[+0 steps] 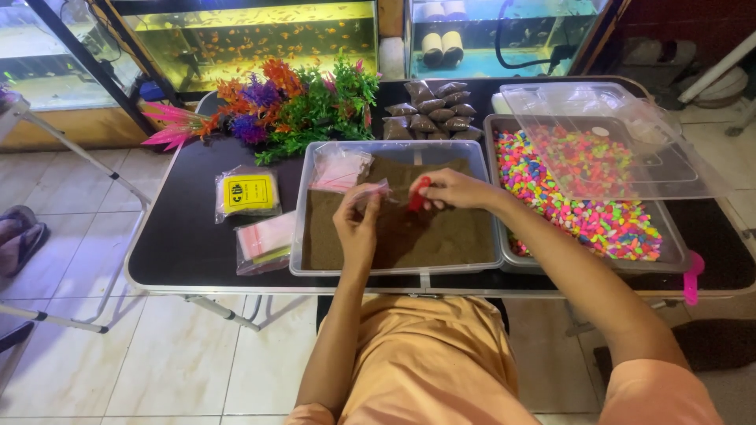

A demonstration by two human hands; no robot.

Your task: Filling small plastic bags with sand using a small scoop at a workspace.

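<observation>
Left hand point(356, 228) pinches a small clear bag point(370, 193) over the tray point(315, 157) of brown sand point(425, 236); right hand point(453, 189), just beside it, grips a red scoop point(418, 194) at the bag's mouth; coloured gravel point(606, 220) lies beyond the right hand

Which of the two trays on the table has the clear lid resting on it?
The right tray, filled with multicoloured pebbles, carries the clear lid; the left tray holds brown sand and is uncovered.
</observation>
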